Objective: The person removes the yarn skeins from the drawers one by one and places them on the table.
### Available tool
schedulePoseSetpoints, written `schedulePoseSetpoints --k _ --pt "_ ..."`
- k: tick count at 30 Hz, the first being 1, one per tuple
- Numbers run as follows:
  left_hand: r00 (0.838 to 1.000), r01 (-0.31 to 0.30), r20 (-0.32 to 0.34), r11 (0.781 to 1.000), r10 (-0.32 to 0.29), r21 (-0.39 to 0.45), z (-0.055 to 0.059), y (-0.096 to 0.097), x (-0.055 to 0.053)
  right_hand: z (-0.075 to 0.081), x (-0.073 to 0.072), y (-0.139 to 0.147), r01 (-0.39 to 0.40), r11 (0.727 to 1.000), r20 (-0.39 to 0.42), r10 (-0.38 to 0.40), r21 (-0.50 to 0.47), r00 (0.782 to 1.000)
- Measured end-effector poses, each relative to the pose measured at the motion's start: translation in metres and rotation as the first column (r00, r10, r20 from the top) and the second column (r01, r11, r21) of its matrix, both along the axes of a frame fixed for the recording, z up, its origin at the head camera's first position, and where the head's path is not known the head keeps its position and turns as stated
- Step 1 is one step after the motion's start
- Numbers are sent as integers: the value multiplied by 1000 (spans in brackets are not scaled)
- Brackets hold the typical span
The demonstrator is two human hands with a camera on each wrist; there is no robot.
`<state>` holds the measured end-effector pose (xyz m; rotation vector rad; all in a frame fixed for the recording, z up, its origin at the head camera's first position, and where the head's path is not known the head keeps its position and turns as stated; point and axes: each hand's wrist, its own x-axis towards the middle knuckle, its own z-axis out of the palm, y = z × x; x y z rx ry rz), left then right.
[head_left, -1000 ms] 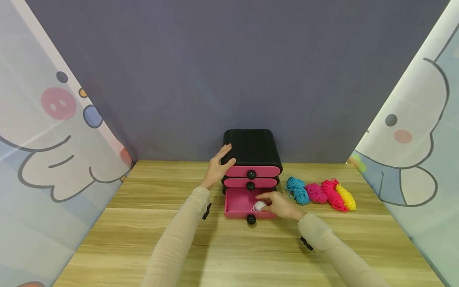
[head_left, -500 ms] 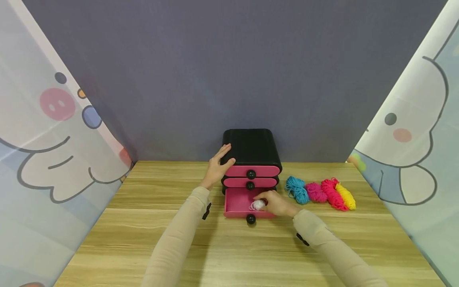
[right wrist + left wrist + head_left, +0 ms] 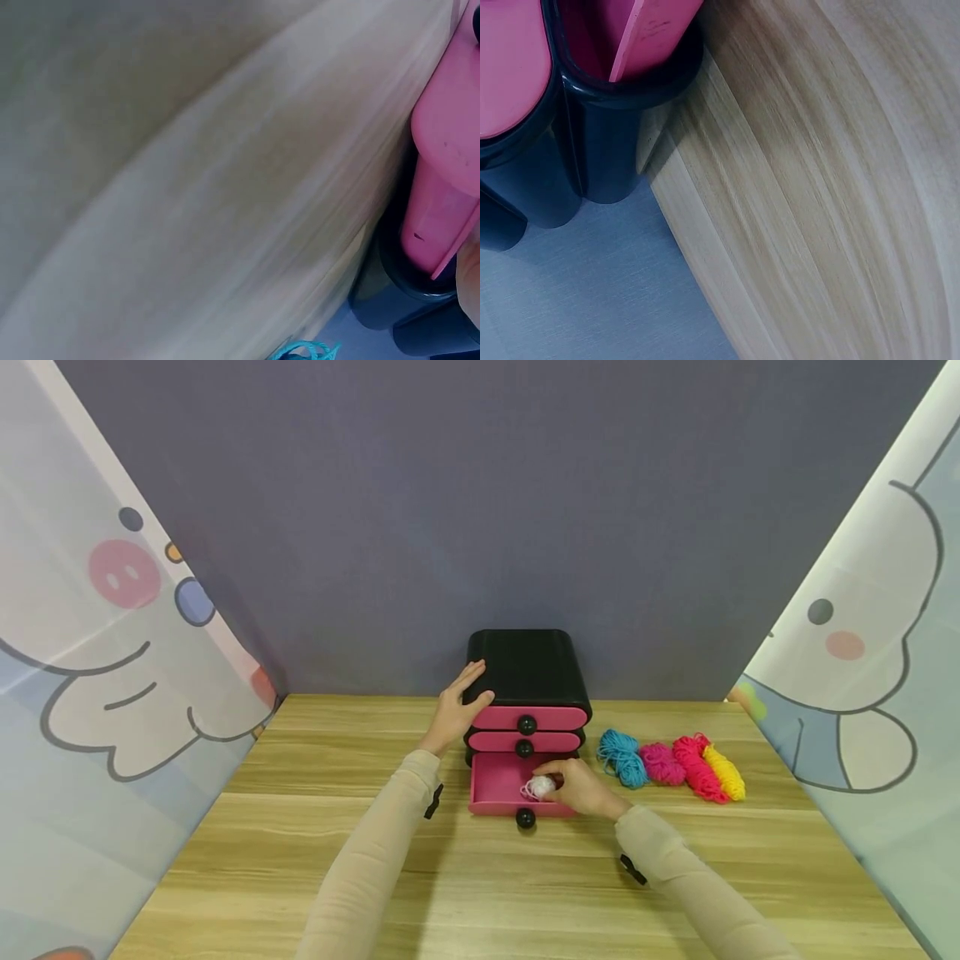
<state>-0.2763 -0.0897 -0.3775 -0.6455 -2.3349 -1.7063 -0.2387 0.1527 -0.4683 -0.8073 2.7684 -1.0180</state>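
A small black cabinet point(image 3: 528, 664) with pink drawers stands against the back wall. Its bottom drawer point(image 3: 491, 777) is pulled out, while the two above it are closed. My left hand point(image 3: 450, 714) rests with extended fingers against the cabinet's upper left side. Inside the bottom drawer, toward the front right, is a small bundle of white yarn point(image 3: 536, 788). The thumb and curled fingers of my right hand point(image 3: 585, 788) hold that bundle from the right, partly covering it. In the right wrist view only a bit of the hand point(image 3: 470, 281) shows, beside the pink drawer point(image 3: 439, 217).
To the right of the cabinet lie bundles of blue yarn point(image 3: 622, 758), magenta yarn point(image 3: 662, 764), red yarn point(image 3: 701, 768) and yellow yarn point(image 3: 723, 772) in a row. Black round knobs point(image 3: 526, 818) stick out from the drawer fronts. The wooden table point(image 3: 315, 827) ends at a grey backdrop point(image 3: 375, 568).
My right hand and the white yarn have shifted slightly left within the drawer since a second ago. My left hand has kept its place on the cabinet.
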Motion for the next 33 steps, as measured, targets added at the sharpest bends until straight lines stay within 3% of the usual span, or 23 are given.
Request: schedulePoseSetpoints --k 5,13,20,25,33 --pt "1000 -5 -2 1000 5 3 0 0 0 -1 1 1 18 999 4 -18 -43 1000" --pt "1000 -2 4 1000 2 4 -2 0 -1 3 4 8 37 988 87 -24 -149 996" --pt "1000 0 1 1000 0 5 -2 0 0 9 8 17 84 989 107 -71 -119 992" --pt "1000 7 5 1000 -7 6 -2 0 0 14 12 25 163 977 160 -141 -139 977" --pt "1000 10 -6 1000 -10 4 -2 -1 0 15 12 39 153 970 140 -127 -188 982"
